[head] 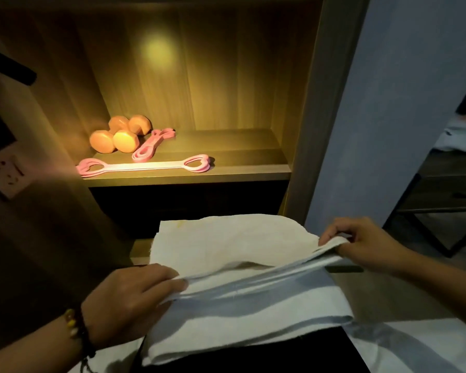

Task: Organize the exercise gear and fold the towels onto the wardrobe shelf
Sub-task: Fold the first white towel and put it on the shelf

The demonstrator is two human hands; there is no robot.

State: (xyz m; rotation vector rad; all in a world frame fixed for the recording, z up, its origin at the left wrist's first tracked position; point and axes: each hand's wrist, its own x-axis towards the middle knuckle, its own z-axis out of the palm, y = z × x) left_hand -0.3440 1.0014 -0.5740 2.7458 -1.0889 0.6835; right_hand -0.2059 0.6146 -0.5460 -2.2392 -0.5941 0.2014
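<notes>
A white towel [226,246] lies half folded in front of me, its layered edge lifted. My left hand [127,300] pinches that edge at the left, and my right hand [361,243] pinches it at the right. On the lit wardrobe shelf [240,168] behind stand two orange dumbbells [116,140] at the left. A coiled pink resistance band [152,145] lies beside them. A long pink stretch band with looped handles [143,166] lies along the shelf's front edge.
The towel rests over a dark surface [253,354] with white cloth [414,351] at the lower right. A wall socket [8,173] sits at the left, a wardrobe side panel [326,103] at the right, and a dark table frame [441,211] beyond it.
</notes>
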